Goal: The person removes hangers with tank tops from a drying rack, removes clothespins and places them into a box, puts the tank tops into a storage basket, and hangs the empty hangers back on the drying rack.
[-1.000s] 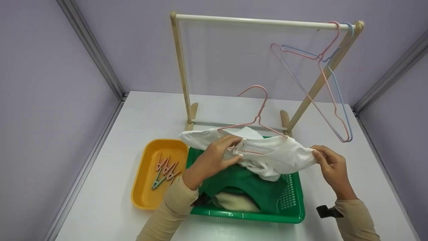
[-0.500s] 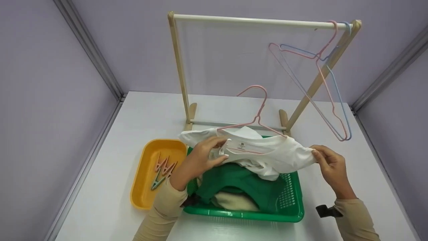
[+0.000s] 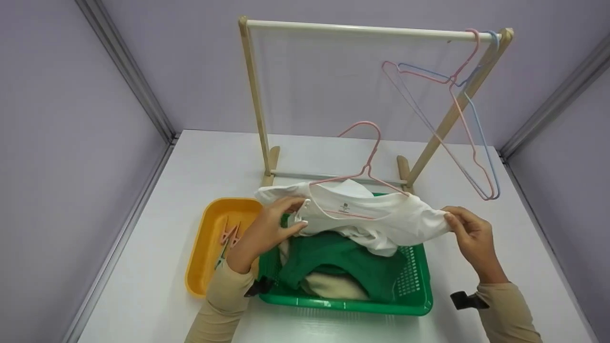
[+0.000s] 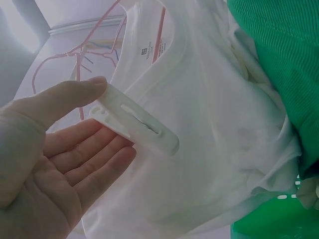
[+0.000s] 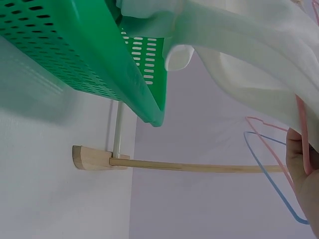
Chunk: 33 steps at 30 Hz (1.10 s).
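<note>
A white shirt (image 3: 410, 219) sits on a pink hanger (image 3: 368, 157) over the green basket, its neckline and printed label facing up. My left hand (image 3: 267, 228) pinches a white clothespin (image 4: 142, 124) between thumb and fingers, at the left part of the neckline. In the left wrist view the clothespin lies in front of the shirt; whether its tips bite the cloth cannot be told. At the shirt's right shoulder end, my right hand (image 3: 476, 238) pinches the cloth. In the right wrist view, the hanger's pink end (image 5: 302, 132) shows at that hand, partly inside the cloth.
The green basket (image 3: 343, 305) holds a green garment (image 3: 314, 259) and a beige one (image 3: 336, 286). Left of it stands a yellow tray (image 3: 198, 281) with several clothespins (image 3: 231, 233). Behind, a rack's white bar (image 3: 357, 28) carries a pink hanger (image 3: 469, 121) and a blue hanger (image 3: 482, 133).
My left hand has moved left along the neckline with the white clothespin, uncovering the label. The right hand and the pink hanger have stayed nearly still.
</note>
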{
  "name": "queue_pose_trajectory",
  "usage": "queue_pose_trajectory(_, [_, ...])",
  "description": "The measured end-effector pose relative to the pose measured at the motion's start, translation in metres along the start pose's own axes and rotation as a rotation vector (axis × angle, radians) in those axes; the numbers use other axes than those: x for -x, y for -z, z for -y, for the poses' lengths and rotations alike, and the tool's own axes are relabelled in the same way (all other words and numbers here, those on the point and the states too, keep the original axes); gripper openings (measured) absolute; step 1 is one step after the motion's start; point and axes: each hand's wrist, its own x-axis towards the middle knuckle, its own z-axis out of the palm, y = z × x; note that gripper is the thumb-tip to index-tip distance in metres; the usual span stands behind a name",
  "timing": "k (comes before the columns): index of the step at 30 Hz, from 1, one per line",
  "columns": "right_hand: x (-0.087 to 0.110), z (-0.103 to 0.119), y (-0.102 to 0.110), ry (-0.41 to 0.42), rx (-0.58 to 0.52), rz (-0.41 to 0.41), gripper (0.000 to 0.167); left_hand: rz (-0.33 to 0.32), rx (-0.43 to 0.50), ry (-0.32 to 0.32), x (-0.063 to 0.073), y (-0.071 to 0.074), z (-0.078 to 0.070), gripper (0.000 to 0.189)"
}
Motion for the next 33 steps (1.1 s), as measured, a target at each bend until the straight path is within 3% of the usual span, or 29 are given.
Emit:
queue_pose_trajectory(18, [0.002, 0.001, 0.001, -0.006, 0.079, -0.016, 0.012, -0.063, 0.013, 0.028, 0.010, 0.010, 0.015, 0.044])
queue_pose_trajectory(22, [0.002, 0.000, 0.001, -0.006, 0.058, -0.019, 0.012, -0.067, 0.032, 0.083, 0.015, 0.014, 0.019, 0.044])
queue_pose_trajectory(28, [0.001, -0.004, 0.002, 0.032, -0.072, -0.002, 0.015, -0.077, 0.042, 0.192, 0.023, 0.020, 0.026, 0.045])
queue_pose_trajectory(33, [0.001, -0.005, 0.001, 0.023, -0.074, -0.014, 0.016, -0.095, 0.013, 0.209, 0.031, 0.022, 0.033, 0.044])
